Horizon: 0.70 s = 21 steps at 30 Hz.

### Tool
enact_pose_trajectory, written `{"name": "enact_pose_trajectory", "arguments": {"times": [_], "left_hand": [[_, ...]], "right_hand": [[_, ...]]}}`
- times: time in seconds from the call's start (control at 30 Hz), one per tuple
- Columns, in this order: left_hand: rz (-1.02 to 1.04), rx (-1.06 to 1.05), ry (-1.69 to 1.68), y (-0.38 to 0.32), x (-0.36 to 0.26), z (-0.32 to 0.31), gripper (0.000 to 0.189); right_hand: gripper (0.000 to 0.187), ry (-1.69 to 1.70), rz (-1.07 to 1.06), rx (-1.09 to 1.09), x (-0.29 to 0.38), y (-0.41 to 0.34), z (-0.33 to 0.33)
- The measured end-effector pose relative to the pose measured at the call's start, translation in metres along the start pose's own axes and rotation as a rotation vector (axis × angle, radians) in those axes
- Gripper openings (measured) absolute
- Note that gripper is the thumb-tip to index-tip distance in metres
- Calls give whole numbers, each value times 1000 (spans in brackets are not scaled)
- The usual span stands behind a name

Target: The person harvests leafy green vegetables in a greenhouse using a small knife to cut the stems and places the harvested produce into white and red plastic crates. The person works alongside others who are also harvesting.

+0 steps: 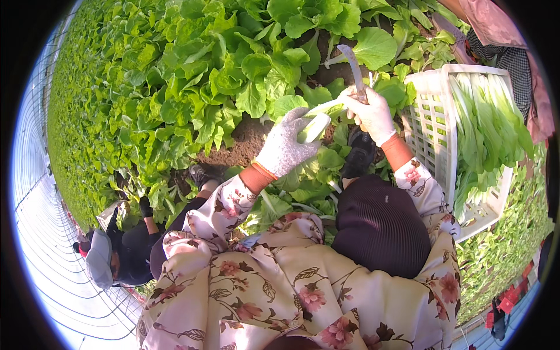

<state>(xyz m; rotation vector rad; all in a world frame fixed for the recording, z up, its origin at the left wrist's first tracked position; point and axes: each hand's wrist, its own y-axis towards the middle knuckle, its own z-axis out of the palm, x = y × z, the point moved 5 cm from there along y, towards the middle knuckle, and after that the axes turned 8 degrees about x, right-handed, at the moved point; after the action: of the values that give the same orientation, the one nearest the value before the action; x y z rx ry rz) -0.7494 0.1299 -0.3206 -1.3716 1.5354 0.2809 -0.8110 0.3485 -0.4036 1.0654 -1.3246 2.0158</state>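
Note:
My left hand (288,144), in a white knit glove, is closed around a leafy green plant (316,127) whose pale, cut-looking stem end points right. In my right hand (372,111), under a thin whitish glove, is the handle of a curved harvesting knife (355,65), its blade pointing up and away. The right fingers also pinch a pale leaf stalk (329,106) that runs towards the left hand. Loose leaves (302,192) lie on the ground between my legs, below both hands.
To my right stands a white plastic crate (431,118), with bundled long-stemmed greens (485,127) in it. Dense leafy plants (175,70) grow ahead and to the left. Bare soil (245,140) shows near my left hand. A co-worker (131,249) crouches at left; another person's pink clothing (498,22) is beyond the crate.

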Motion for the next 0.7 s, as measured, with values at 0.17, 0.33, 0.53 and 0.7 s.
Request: {"name": "enact_pose_trajectory", "arguments": {"times": [0.17, 0.33, 0.53, 0.7], "left_hand": [[395, -259, 267, -12, -36, -3, 72], [25, 126, 312, 41, 4, 26, 105], [29, 141, 188, 58, 22, 31, 45], [118, 162, 271, 92, 21, 33, 33]], "right_hand": [[16, 205, 78, -86, -3, -8, 16], [17, 350, 128, 43, -29, 5, 27], [33, -243, 311, 98, -77, 53, -23], [37, -1154, 154, 164, -80, 142, -30]]}}
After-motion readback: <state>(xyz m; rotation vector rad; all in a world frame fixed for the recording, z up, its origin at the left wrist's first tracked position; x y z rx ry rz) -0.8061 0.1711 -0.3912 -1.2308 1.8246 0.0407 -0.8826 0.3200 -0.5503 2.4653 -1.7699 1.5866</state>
